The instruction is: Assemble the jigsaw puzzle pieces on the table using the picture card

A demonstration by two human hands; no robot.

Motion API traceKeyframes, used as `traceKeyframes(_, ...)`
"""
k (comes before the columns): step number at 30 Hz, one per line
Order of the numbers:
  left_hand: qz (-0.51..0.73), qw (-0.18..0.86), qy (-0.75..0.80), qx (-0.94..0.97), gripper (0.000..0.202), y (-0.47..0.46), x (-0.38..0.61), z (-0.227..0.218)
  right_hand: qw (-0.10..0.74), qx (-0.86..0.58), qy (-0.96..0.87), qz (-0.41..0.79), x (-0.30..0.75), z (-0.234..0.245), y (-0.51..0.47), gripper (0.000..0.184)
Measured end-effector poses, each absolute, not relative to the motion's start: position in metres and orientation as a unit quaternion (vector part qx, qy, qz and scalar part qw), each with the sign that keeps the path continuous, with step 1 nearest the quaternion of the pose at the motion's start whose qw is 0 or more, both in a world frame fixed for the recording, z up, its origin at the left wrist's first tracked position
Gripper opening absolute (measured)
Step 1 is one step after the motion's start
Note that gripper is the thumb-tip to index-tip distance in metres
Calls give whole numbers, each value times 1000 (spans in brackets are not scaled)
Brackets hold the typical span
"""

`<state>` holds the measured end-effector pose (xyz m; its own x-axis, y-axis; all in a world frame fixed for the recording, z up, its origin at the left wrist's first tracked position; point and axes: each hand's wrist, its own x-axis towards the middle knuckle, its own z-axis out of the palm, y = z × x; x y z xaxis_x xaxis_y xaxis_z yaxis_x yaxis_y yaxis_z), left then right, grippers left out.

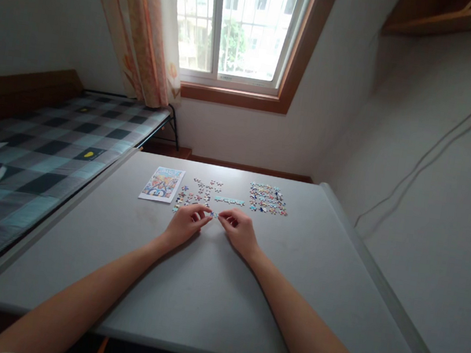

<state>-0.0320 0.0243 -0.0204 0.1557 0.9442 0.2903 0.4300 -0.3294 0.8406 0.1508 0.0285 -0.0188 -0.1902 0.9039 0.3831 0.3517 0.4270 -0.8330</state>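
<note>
Small blue-toned jigsaw puzzle pieces (214, 215) lie between my fingertips, low over the table. My left hand (185, 220) pinches at their left side with thumb and forefinger. From the right, my right hand (238, 229) closes its fingertips on the other side; how many pieces are there is too small to tell. Just beyond my hands is a short joined strip of puzzle pieces (229, 201), pale blue-green. Scattered pieces (208, 185) spread behind and beside my left hand, some partly covered by it. A denser block of loose pieces (268, 198) sits farther right.
A colourful picture sheet (162, 184) rests left of the pieces on the pale table (209, 301). Along the left stands a bed with a checked cover (106, 129). A wall with a hanging cable (415, 172) is on the right; a window (252, 27) is ahead.
</note>
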Motion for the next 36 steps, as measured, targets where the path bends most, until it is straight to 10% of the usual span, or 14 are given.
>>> traceKeyframes(36, 417, 310, 493, 698, 23, 24, -32, -20, 461, -445, -710, 293, 150, -17, 28, 11)
